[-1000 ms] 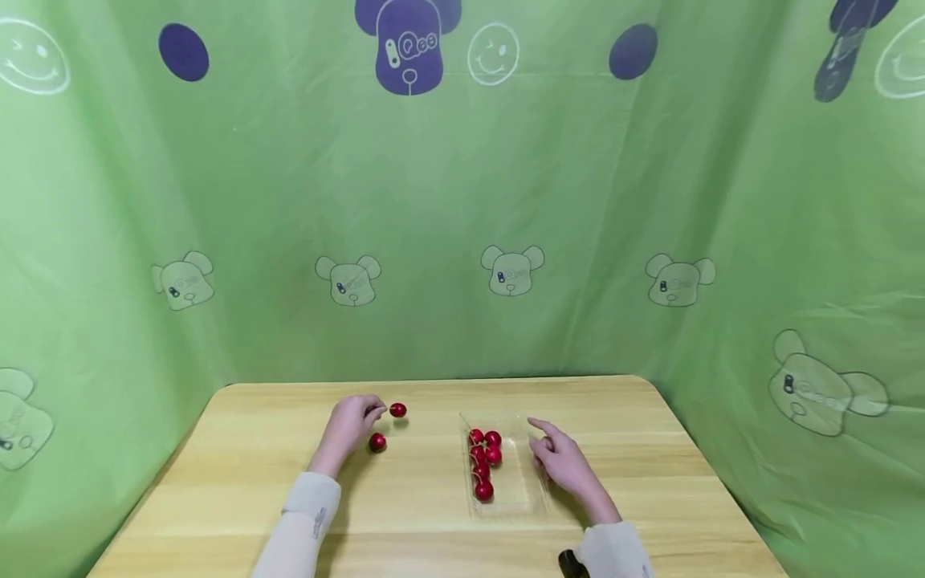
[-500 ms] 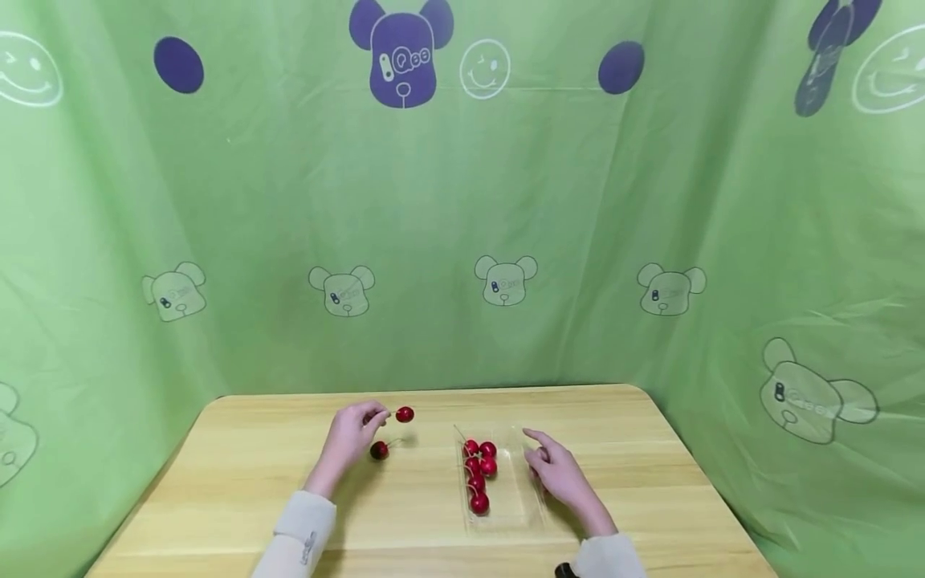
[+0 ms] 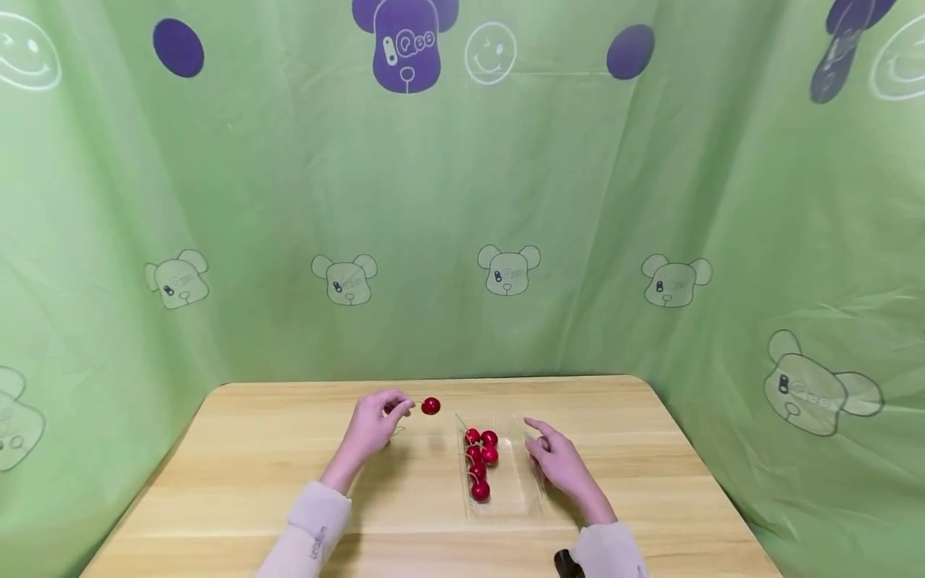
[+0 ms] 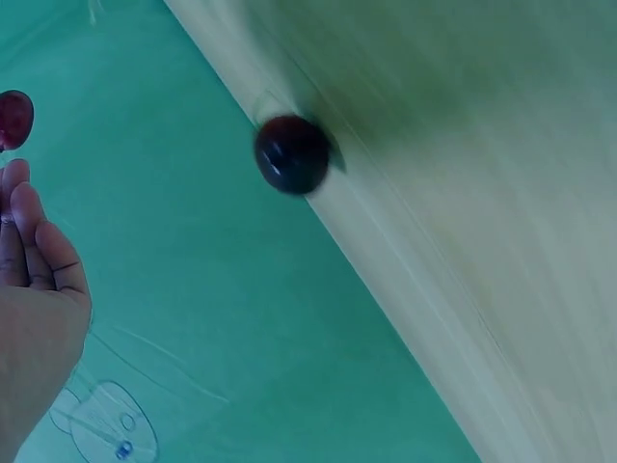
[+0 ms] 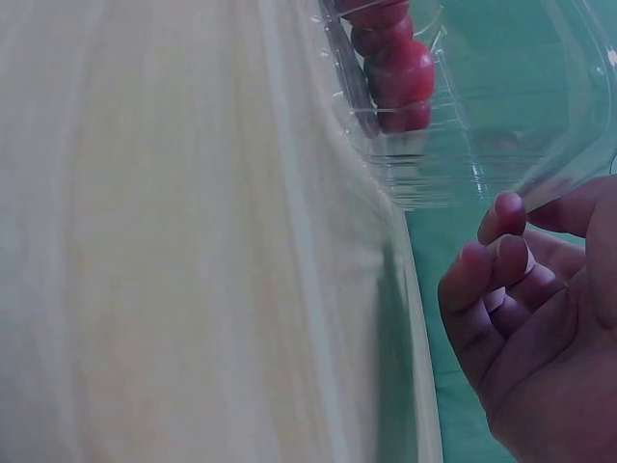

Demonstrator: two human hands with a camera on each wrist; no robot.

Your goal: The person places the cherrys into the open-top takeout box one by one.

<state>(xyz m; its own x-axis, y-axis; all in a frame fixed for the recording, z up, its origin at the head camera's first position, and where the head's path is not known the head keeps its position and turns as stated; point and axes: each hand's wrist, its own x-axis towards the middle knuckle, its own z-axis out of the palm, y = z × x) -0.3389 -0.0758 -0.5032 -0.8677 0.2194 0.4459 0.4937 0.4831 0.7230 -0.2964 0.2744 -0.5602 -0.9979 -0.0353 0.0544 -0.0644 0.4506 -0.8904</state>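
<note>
My left hand point(image 3: 377, 417) pinches a red cherry point(image 3: 430, 406) by its stem, holding it up over the table left of a clear plastic tray point(image 3: 516, 507). In the left wrist view that held cherry point(image 4: 14, 120) shows beyond the fingertips. A second cherry point(image 4: 292, 154) lies on the table; in the head view the left hand hides it except for its stem. Several cherries point(image 3: 480, 490) sit along the tray's left side. At the tray's right edge is my right hand point(image 3: 562, 467), its thumb and a curled finger gripping the rim, index finger extended in the head view.
The wooden table point(image 3: 253, 482) has rounded far corners. A green curtain point(image 3: 448, 177) with bear prints hangs close behind it and on both sides. A black object point(image 3: 567, 563) shows at the right sleeve point(image 3: 610, 550).
The left hand has moved right with the cherry, toward the tray, and now covers the cherry lying on the table. The right hand has stayed at the tray's edge.
</note>
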